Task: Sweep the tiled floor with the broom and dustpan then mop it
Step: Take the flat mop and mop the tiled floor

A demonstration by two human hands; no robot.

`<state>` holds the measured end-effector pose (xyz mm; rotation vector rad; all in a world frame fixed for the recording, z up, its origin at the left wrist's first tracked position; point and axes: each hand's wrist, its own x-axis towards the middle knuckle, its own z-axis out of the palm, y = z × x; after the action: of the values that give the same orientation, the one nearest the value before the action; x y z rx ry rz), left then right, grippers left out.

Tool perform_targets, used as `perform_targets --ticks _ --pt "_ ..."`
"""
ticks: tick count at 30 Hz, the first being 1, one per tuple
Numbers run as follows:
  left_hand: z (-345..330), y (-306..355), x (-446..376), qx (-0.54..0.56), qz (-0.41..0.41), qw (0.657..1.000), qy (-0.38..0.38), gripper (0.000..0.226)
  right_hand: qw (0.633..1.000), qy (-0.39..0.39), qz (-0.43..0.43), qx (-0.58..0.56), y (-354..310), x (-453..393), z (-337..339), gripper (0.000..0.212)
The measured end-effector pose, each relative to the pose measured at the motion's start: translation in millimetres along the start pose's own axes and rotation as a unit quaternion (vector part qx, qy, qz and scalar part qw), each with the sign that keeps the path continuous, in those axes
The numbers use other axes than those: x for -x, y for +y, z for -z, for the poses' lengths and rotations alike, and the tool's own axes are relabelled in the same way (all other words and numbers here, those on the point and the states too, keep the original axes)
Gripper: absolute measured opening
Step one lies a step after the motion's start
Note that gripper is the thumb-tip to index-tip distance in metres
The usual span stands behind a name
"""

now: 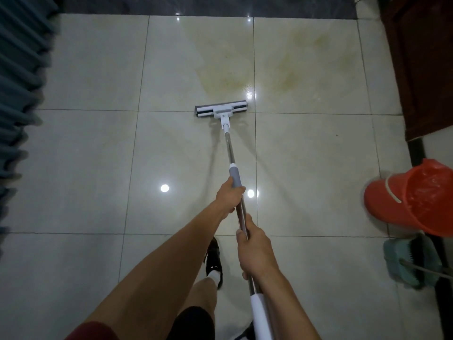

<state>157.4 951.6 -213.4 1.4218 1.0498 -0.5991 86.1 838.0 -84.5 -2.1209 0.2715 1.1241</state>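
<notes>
A blue-grey pleated curtain (18, 77) hangs down the left edge, its folds reaching out over the pale floor (81, 148). The glossy tiles beside it are bare apart from round light reflections.

Near the middle, the left hand (229, 196) is wrapped around the mop (228, 133) pole at the bottom of its grey sleeve, arm stretched forward. The mop head (221, 111) lies flat on the floor further out, square across a grout line, touching the near edge of a yellowish stain (269, 62) that spreads over two tiles towards the dark strip at the far wall. A wet sheen glints just right of the head. Below the arms, a leg and a dark shoe (214, 260) with a white sock stand on the tiles under the pole.

The right hand (255, 252) grips the steel pole closer in, fist closed around it, just above the white handle part.

At the right edge, well apart from the mop, a red bucket (411, 196) holds water, with a white handle lying over its side. Just beside and below it sits a teal dustpan (397, 261) with a dark broom (416, 253) resting in it. Behind the bucket stands dark reddish-brown furniture (426, 65).
</notes>
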Motion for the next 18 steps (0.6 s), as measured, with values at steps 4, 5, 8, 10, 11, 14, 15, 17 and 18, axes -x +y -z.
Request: perform_targets --ticks 4,5,8,10,11,14,15,17,18 --pt "27.3 46.6 -28.2 -0.005 -0.002 1.0 0.005 0.062 1.0 0.007 0.003 -0.005 -51.9 -25.5 2.2 0.053" --pt "33.3 58.7 -34.1 -0.003 -0.006 1.0 0.007 0.059 1.0 0.01 0.006 -0.005 -64.6 -34.6 3.9 0.051" --pt "48.9 91.7 -51.6 0.021 -0.005 1.0 0.005 0.055 1.0 0.016 0.015 -0.008 -100.4 -59.7 9.5 0.049" --pt "59.5 115.0 -67.3 0.017 -0.004 1.0 0.004 0.058 1.0 0.015 0.016 -0.007 -123.2 -75.4 13.7 0.05" --pt "64.4 127.4 -74.5 0.015 -0.005 1.0 0.003 0.061 1.0 0.013 0.018 -0.004 -134.3 -83.8 16.7 0.051" --pt "76.1 163.3 -95.7 0.027 -0.004 1.0 0.004 0.066 1.0 0.007 0.029 -0.002 -169.1 -110.4 30.1 0.05" --pt "79.5 176.2 -103.1 0.03 -0.001 1.0 0.004 0.066 0.999 0.008 0.034 -0.002 -181.4 -120.2 35.6 0.049" --pt "85.8 204.2 -119.8 0.031 0.002 0.999 0.004 0.065 0.999 0.008 0.04 -0.001 -205.4 -141.3 46.5 0.049" --pt "89.4 219.1 -130.1 0.032 -0.001 0.999 0.002 0.065 0.999 0.007 0.043 -0.002 -217.6 -153.6 51.9 0.049"
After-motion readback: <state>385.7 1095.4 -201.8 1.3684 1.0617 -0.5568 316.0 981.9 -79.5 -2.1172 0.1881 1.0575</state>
